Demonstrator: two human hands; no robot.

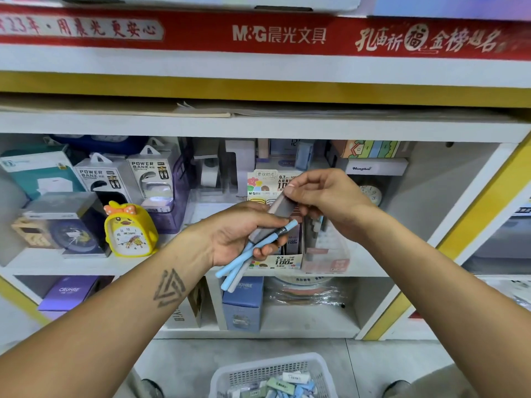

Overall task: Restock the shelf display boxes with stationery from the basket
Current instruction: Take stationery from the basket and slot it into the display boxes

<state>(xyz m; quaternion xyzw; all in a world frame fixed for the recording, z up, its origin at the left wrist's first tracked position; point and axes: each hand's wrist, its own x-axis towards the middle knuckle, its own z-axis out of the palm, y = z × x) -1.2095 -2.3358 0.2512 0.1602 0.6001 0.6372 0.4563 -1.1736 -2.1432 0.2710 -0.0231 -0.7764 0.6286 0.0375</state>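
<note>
My left hand [241, 234] grips a bundle of light blue and white pens [238, 267], their ends pointing down-left. My right hand [324, 196] pinches the upper end of a flat grey packet [280, 209] that slants down into the same bundle. Both hands hover in front of an open cardboard display box [287, 261] printed "0.7" and "100", standing on the middle shelf. Beside it on the right stands a pinkish display box [327, 254]. A white mesh basket [273, 377] with several small stationery items sits on the floor below.
A yellow duck alarm clock [129, 231], power bank boxes [123, 179] and a boxed dark clock [69, 228] fill the shelf's left side. A round clock [372, 193] stands behind my right hand. Purple and blue boxes [242, 303] occupy the lower shelf. Shoes show beside the basket.
</note>
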